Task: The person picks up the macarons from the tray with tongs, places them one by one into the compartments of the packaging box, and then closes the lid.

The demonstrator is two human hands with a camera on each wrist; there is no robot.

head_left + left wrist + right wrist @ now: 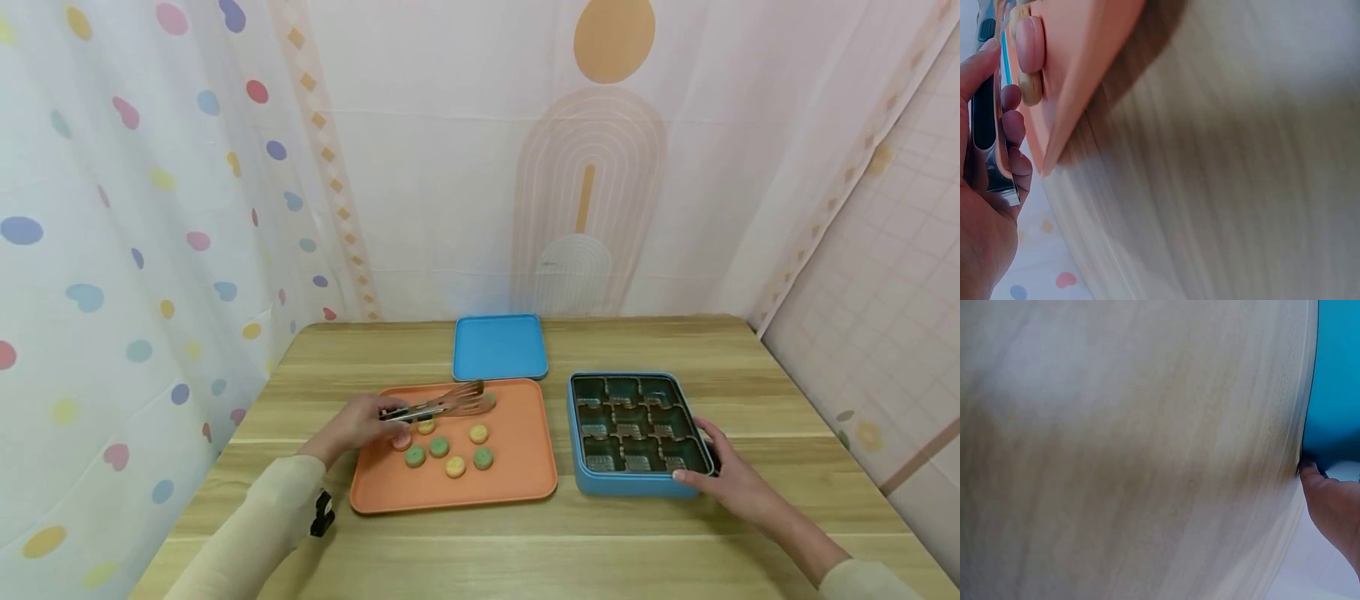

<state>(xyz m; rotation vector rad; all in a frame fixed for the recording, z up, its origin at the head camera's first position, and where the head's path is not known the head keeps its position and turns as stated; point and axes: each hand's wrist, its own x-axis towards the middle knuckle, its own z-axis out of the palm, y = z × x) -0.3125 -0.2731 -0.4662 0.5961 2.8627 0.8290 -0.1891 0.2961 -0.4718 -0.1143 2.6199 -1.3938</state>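
My left hand (367, 429) grips metal tongs (423, 412) with slotted brown tips, held over the left half of an orange tray (517, 483). On that tray lie several small macarons: yellow ones (455, 467), green ones (483, 457) and a pink one (401, 442) close by the hand. The tong tips overlap a green macaron at the tray's back. In the left wrist view, fingers and thumb wrap the black-sided handle (985, 115). My right hand (731, 479) holds the front right corner of a blue box (637, 486), thumb at its rim. Inside sits a dark insert with several square compartments.
A flat blue lid (500, 346) lies behind the tray, near the wooden table's (480, 550) back edge. Patterned curtains (435, 183) hang behind and to the left. A black strap piece (322, 512) is on the left sleeve.
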